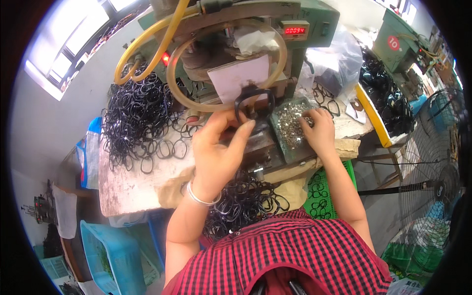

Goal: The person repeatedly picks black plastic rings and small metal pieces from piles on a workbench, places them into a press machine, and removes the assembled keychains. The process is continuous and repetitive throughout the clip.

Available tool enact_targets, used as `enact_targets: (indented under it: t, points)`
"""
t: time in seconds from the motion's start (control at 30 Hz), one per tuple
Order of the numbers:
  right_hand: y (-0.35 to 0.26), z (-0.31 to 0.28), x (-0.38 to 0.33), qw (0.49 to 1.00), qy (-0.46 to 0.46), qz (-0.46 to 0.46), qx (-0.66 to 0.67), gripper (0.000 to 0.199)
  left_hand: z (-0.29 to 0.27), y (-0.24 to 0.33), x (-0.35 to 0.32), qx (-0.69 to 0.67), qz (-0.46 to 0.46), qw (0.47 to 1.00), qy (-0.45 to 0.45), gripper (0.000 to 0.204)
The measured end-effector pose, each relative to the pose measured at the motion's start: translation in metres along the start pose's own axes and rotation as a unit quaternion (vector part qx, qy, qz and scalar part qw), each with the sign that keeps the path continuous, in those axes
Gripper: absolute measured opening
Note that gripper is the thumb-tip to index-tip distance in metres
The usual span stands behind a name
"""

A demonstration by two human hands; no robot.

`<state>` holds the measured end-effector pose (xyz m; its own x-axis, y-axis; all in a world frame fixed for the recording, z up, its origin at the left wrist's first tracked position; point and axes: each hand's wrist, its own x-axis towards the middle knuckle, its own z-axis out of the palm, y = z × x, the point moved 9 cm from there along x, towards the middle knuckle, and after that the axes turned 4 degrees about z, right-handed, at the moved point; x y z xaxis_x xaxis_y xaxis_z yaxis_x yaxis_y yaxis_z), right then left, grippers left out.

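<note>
My left hand pinches a black rounded loop between thumb and fingers, holding it upright at the working point of the green bench machine. My right hand reaches over a shallow tray beside the machine. Its fingers curl down into small shiny metal pieces; whatever they grip is too small to make out. Similar black loops lie in a tangled heap to the left on the worktable, with another pile near my lap.
A clear tube and a yellow hose curve around the machine. On the right are a yellow-edged box of black parts and a wire-guarded fan. A green basket and a blue crate stand below table level.
</note>
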<state>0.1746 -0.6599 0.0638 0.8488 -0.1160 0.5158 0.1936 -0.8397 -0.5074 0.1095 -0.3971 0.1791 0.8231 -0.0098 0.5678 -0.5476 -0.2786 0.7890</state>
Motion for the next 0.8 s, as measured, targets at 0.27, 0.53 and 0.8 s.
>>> enact_targets:
  t: [0.27,0.53,0.8]
  points:
    - [-0.002,0.015,-0.01,0.999,0.027,-0.026,-0.002,0.011,-0.016,-0.001,-0.048,0.037,0.051,0.998,0.015,0.027]
    - [0.07,0.027,0.014,0.984,-0.108,0.136,0.032,0.017,-0.213,-0.157,-0.13,0.041,-0.149,0.914,0.375,0.016]
    - [-0.049,0.025,-0.015,0.992,0.022,-0.093,0.082,0.02,-0.175,-0.161,-0.047,0.51,-0.026,0.855,0.094,0.019]
